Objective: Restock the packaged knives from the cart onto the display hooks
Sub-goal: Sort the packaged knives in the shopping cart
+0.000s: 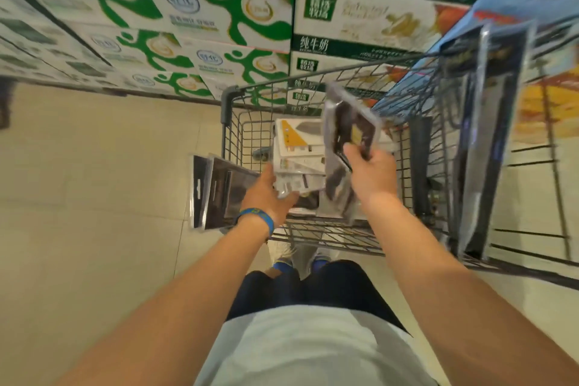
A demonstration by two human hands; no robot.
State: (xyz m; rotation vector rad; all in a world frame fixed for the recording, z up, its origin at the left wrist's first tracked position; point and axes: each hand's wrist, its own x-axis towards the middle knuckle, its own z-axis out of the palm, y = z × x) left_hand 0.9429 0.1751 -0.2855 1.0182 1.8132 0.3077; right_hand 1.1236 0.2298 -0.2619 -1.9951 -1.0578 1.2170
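Note:
A grey wire cart (232, 122) stands in front of me with several packaged knives inside, the topmost white and orange pack (297, 141) lying flat. My right hand (372, 172) grips a dark blister-packed knife (347, 135) lifted above the cart's basket. My left hand (269, 194), with a blue wristband, holds a stack of dark knife packs (216, 194) beside the cart's left wall. Long dark packaged knives (488, 135) hang on display hooks at the right, close to the cart's right side.
Stacked green and white milk cartons (188, 19) form a wall beyond the cart. A wire display rack (548, 166) runs along the right. Beige tiled floor (94, 166) lies to the left. My shoes (282, 254) are just behind the cart.

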